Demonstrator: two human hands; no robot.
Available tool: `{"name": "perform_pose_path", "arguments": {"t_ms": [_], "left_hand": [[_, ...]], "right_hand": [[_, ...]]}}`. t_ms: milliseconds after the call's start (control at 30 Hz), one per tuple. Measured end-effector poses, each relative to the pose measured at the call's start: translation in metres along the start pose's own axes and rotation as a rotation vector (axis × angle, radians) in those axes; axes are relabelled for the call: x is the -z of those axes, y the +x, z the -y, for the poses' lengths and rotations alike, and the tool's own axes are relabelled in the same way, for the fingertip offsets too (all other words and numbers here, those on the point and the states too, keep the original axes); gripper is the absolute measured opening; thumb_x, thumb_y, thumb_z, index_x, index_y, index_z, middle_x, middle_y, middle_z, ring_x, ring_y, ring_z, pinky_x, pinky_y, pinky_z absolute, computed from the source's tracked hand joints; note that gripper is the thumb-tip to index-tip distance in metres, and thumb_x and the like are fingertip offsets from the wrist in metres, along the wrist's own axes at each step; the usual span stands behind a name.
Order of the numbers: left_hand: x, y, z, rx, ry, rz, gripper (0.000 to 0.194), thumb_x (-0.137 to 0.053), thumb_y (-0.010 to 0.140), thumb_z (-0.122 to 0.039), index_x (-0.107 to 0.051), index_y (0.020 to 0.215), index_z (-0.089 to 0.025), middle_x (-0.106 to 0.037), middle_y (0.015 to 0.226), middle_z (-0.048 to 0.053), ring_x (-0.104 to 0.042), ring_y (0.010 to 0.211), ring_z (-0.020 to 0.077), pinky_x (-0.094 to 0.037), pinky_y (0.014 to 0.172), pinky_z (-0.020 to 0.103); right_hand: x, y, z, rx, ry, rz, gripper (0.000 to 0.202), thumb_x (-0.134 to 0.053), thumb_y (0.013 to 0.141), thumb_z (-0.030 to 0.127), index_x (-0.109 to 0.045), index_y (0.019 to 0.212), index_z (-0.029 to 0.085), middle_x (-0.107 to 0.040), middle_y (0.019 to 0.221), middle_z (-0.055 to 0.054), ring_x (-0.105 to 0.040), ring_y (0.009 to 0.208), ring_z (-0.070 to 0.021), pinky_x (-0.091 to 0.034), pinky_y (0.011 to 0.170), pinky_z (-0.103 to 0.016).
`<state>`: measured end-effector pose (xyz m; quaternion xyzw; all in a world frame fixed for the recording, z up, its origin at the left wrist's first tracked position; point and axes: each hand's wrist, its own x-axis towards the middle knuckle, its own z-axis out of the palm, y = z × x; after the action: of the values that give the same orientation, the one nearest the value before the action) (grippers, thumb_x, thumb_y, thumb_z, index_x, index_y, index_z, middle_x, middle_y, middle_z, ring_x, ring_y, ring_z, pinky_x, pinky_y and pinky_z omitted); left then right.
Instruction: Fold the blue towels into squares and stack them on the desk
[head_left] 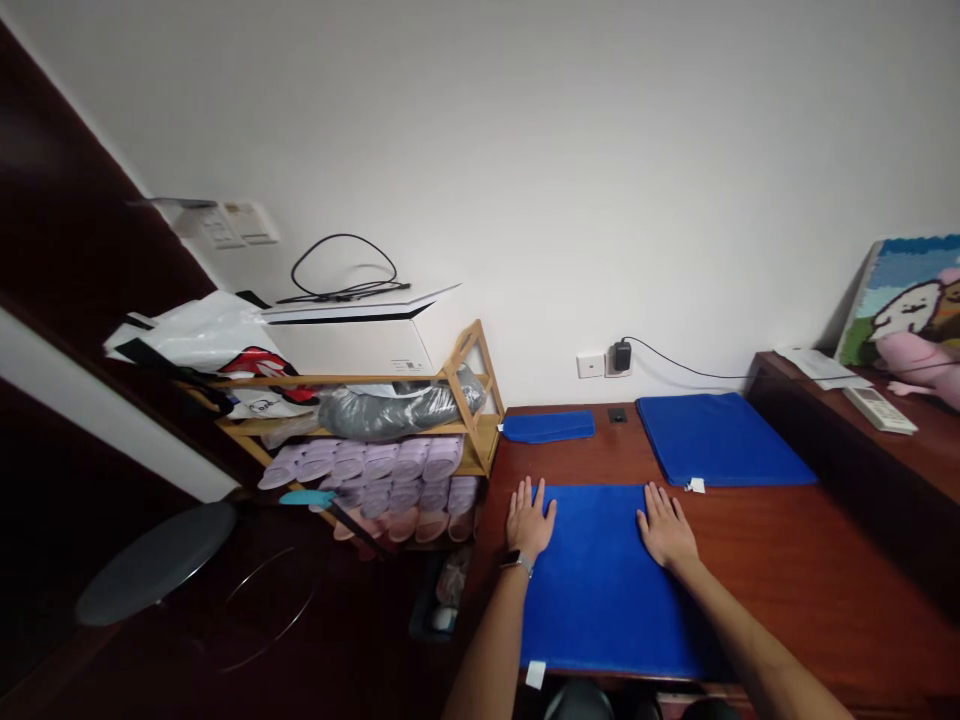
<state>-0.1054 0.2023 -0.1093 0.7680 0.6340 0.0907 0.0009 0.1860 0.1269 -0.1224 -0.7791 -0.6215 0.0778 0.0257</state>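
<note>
On the brown desk (pixel 795 570): a blue cloth (pixel 600 600) lies flat at the near edge, between the person's forearms, squared to the desk so both sides are within easy reach.
Left hand (pixel 529 525): palm down at the cloth's far left corner, fingers spread and straight, gripping nothing; a watch (pixel 523 563) is on the wrist.
Right hand (pixel 667 530): palm down at the far right corner, also open, with nothing pinched or lifted. Resting opposite each other, the two hands probably hold the fabric smooth and stop it sliding.
White tag (pixel 535 674): sticks out at the cloth's near left corner, likely because it is sewn into the edge.
Folded blue cloth (pixel 724 440): sits against the wall at the far right, apart from the near one, presumably to leave working room.
Narrow blue piece (pixel 550 427): lies by the wall at the far left, beside the desk's black insert (pixel 616 415), which it leaves uncovered.
Wall plug (pixel 622 355): seated in its socket, its cord running right towards the raised ledge (pixel 810 385).
Wooden rack (pixel 480 400): stands left of the desk; rows of slippers (pixel 409 460) share its lower levels, seemingly to save space.
</note>
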Motion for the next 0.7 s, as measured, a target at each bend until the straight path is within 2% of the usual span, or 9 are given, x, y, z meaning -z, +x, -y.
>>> {"name": "perform_pose_path", "arguments": {"t_ms": [133,233,333,400,467,533,600,633,700], "left_hand": [[0.003,0.004,0.006,-0.004,0.026,-0.004,0.062,-0.033,0.105,-0.049,-0.039,0.161,-0.021,-0.034,0.169,0.011,-0.03,0.157,0.0294,-0.025,0.128,0.05],[0.003,0.002,-0.01,-0.039,0.03,-0.055,0.06,-0.032,0.106,-0.041,-0.037,0.162,-0.019,-0.037,0.167,0.012,-0.031,0.156,0.0291,-0.025,0.128,0.052],[-0.008,-0.006,-0.063,-0.211,-0.022,-0.123,0.06,-0.028,0.107,-0.038,-0.03,0.164,-0.019,-0.037,0.168,0.01,-0.029,0.157,0.0263,-0.026,0.128,0.05],[-0.019,-0.014,-0.11,-0.357,-0.071,-0.101,0.059,-0.025,0.108,-0.039,-0.027,0.165,-0.021,-0.034,0.169,0.008,-0.028,0.157,0.0236,-0.027,0.129,0.048],[-0.03,-0.021,-0.15,-0.417,-0.119,-0.046,0.058,-0.021,0.109,-0.039,-0.029,0.164,-0.023,-0.034,0.169,0.006,-0.028,0.157,0.0217,-0.027,0.129,0.046],[-0.036,-0.025,-0.167,-0.399,-0.15,-0.002,0.058,-0.018,0.109,-0.041,-0.033,0.163,-0.025,-0.035,0.169,0.005,-0.028,0.157,0.0211,-0.026,0.129,0.046],[-0.033,-0.024,-0.152,-0.334,-0.152,0.02,0.059,-0.019,0.109,-0.044,-0.037,0.162,-0.026,-0.035,0.169,0.006,-0.028,0.157,0.0222,-0.025,0.129,0.047],[-0.03,-0.022,-0.134,-0.291,-0.138,0.023,0.059,-0.02,0.109,-0.045,-0.038,0.161,-0.025,-0.035,0.169,0.007,-0.028,0.157,0.0233,-0.025,0.129,0.047],[-0.018,-0.017,-0.085,-0.183,-0.087,0.015,0.06,-0.022,0.108,-0.045,-0.038,0.161,-0.021,-0.034,0.169,0.009,-0.029,0.157,0.0256,-0.026,0.128,0.049]], "right_hand": [[0.002,0.0,0.0,0.017,0.052,0.0,0.074,-0.012,0.104,0.046,-0.015,0.166,0.006,-0.014,0.174,-0.008,-0.011,0.161,-0.0215,-0.009,0.13,-0.04],[0.0,0.0,-0.001,0.023,0.09,-0.023,0.074,-0.013,0.104,0.046,-0.016,0.165,0.006,-0.015,0.174,-0.009,-0.011,0.161,-0.0214,-0.008,0.131,-0.04],[-0.002,0.001,-0.001,0.022,0.088,-0.034,0.074,-0.014,0.103,0.045,-0.016,0.166,0.006,-0.016,0.174,-0.009,-0.012,0.161,-0.0209,-0.007,0.131,-0.041],[-0.003,0.001,-0.002,0.027,0.074,-0.026,0.073,-0.015,0.103,0.044,-0.017,0.165,0.006,-0.016,0.174,-0.009,-0.012,0.161,-0.0209,-0.007,0.131,-0.041],[-0.003,0.001,-0.004,0.042,0.063,-0.02,0.072,-0.016,0.103,0.042,-0.019,0.165,0.006,-0.017,0.174,-0.009,-0.011,0.161,-0.021,-0.008,0.13,-0.041],[-0.002,0.001,-0.005,0.052,0.065,-0.023,0.072,-0.016,0.102,0.04,-0.02,0.165,0.007,-0.018,0.173,-0.009,-0.012,0.161,-0.021,-0.009,0.13,-0.042],[-0.002,0.001,-0.005,0.044,0.072,-0.029,0.072,-0.015,0.103,0.041,-0.019,0.165,0.007,-0.018,0.173,-0.009,-0.013,0.161,-0.0207,-0.009,0.13,-0.043],[-0.002,0.0,-0.005,0.039,0.073,-0.03,0.072,-0.014,0.103,0.042,-0.019,0.166,0.007,-0.018,0.173,-0.009,-0.013,0.161,-0.0207,-0.009,0.13,-0.042],[-0.001,0.0,-0.004,0.033,0.069,-0.028,0.073,-0.012,0.103,0.045,-0.018,0.166,0.006,-0.016,0.174,-0.008,-0.012,0.161,-0.0207,-0.008,0.13,-0.042]]}}
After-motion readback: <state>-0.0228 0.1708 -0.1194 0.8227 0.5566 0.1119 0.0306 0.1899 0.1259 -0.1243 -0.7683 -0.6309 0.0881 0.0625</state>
